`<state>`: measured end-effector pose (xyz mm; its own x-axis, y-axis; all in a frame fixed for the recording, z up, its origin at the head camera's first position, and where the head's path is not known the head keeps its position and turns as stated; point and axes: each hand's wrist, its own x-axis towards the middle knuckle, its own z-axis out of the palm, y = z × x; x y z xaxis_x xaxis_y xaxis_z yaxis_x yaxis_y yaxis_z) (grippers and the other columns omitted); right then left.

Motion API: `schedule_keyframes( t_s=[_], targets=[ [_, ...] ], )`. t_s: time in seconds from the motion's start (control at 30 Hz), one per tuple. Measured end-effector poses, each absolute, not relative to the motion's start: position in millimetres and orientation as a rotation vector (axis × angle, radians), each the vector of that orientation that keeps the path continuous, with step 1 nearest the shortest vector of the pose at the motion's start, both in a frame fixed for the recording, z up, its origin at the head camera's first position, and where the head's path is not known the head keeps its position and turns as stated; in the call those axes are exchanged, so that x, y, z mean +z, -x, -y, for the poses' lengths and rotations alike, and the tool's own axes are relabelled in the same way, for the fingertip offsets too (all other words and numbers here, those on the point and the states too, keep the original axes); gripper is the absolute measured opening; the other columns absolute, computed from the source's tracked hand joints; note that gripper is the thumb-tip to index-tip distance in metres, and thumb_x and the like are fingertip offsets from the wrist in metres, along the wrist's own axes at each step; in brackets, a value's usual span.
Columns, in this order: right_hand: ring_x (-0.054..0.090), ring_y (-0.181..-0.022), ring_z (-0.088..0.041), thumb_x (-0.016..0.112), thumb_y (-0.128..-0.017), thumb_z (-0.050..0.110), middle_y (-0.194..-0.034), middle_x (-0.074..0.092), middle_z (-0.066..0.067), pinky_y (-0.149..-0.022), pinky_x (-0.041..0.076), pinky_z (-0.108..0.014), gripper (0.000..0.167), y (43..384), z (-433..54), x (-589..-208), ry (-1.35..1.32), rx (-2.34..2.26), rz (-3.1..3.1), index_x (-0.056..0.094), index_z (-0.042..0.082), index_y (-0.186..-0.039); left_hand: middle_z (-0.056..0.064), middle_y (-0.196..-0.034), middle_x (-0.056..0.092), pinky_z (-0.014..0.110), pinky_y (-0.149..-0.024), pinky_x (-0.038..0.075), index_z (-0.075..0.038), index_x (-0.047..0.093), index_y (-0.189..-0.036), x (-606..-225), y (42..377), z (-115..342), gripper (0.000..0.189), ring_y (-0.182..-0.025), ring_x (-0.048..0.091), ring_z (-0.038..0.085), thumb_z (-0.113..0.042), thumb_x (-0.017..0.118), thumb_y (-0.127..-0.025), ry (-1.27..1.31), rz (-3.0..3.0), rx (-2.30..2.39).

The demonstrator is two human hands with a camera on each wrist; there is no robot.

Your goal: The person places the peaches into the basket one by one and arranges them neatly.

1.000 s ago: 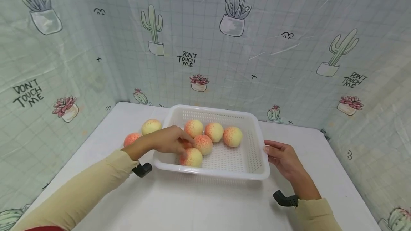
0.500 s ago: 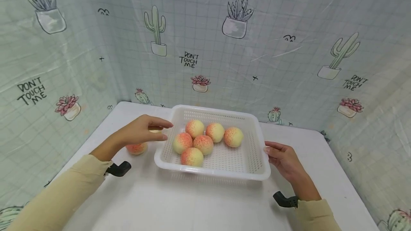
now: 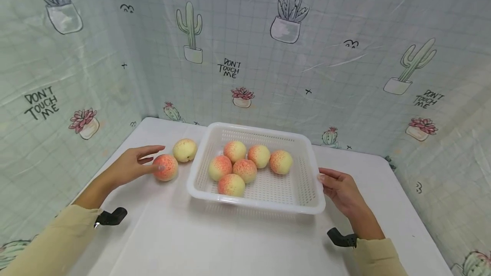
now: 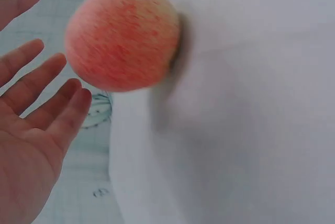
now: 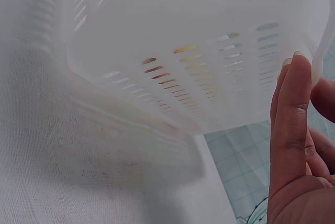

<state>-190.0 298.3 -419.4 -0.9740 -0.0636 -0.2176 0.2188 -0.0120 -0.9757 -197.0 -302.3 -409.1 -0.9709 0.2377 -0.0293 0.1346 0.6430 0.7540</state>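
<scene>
A reddish peach (image 3: pixel 167 169) lies on the table left of a white plastic basket (image 3: pixel 264 204). My left hand (image 3: pixel 132 166) is beside this peach, fingers spread; in the left wrist view a gap shows between most fingers and the peach (image 4: pixel 123 38). Just behind it sits a yellow peach (image 3: pixel 185 150). Several red-and-yellow peaches (image 3: pixel 281 162) rest in the basket, mostly in its left and middle. At the basket's right side, my right hand (image 3: pixel 341 191) touches the rim from outside. In the right wrist view its fingers (image 5: pixel 293 114) extend straight along the outer wall.
The white table (image 3: pixel 238 242) extends in front of the basket and to both sides. Cloth walls (image 3: pixel 253 67) printed with cacti stand behind the table and at its left and right. Each wrist wears a black camera mount (image 3: pixel 111 216).
My left hand has left the basket and moved left and toward the front, to the reddish peach. A peach it touched now stays in the basket. My right hand has kept its place.
</scene>
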Motion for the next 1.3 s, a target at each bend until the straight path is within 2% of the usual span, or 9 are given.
schedule_keyframes(
  t_s=[0.1,0.27,0.6,0.8,1.0,1.3],
  targets=[
    [0.076,-0.097,-0.008,0.071,-0.100,0.017,-0.106,0.078,0.014,-0.087,0.063,-0.020,0.021,190,-298,-420,-0.172,-2.106,-2.047,0.074,0.019,-0.121,0.027,-0.160,0.044,0.059,-0.113,0.047,0.000,0.044,-0.155,-419,196,307,0.076,-0.143,0.047,0.053,-0.031,0.077,-0.095,-0.301,-2.718,1.247],
    [0.076,-0.097,-0.008,0.071,-0.100,0.017,-0.107,0.078,0.013,-0.089,0.063,-0.020,0.020,189,-298,-420,-0.176,-2.121,-2.029,0.075,0.021,-0.120,0.028,-0.157,0.048,0.062,-0.108,0.053,-0.003,0.046,-0.155,-431,195,305,0.082,-0.142,0.049,0.053,-0.038,0.082,-0.090,-0.223,-2.734,1.220],
    [0.075,-0.096,-0.009,0.071,-0.100,0.017,-0.106,0.078,0.013,-0.089,0.063,-0.021,0.020,189,-296,-423,-0.173,-2.125,-2.043,0.076,0.019,-0.119,0.031,-0.156,0.047,0.059,-0.103,0.058,0.000,0.042,-0.157,-442,197,294,0.093,-0.135,0.054,0.052,-0.042,0.085,-0.086,-0.075,-2.793,1.156],
    [0.076,-0.098,-0.009,0.070,-0.101,0.016,-0.107,0.078,0.014,-0.090,0.063,-0.022,0.023,188,-296,-422,-0.170,-2.122,-2.060,0.075,0.016,-0.124,0.029,-0.149,0.056,0.054,-0.098,0.061,0.001,0.049,-0.151,-442,196,291,0.091,-0.130,0.060,0.049,-0.045,0.087,-0.083,-0.057,-2.853,1.140],
    [0.076,-0.099,-0.009,0.071,-0.100,0.018,-0.108,0.078,0.014,-0.090,0.063,-0.022,0.022,188,-298,-423,-0.165,-2.124,-2.048,0.075,0.019,-0.122,0.026,-0.146,0.060,0.050,-0.095,0.062,-0.001,0.054,-0.149,-441,196,291,0.091,-0.127,0.063,0.047,-0.048,0.089,-0.080,-0.072,-2.876,1.171],
    [0.076,-0.098,-0.009,0.071,-0.101,0.017,-0.107,0.078,0.013,-0.089,0.063,-0.023,0.021,189,-299,-423,-0.155,-2.126,-2.032,0.075,0.019,-0.121,0.023,-0.148,0.060,0.026,-0.088,0.060,-0.002,0.054,-0.150,-412,187,291,0.090,-0.129,0.063,0.044,-0.043,0.091,-0.079,-0.131,-2.857,1.262]
  ],
)
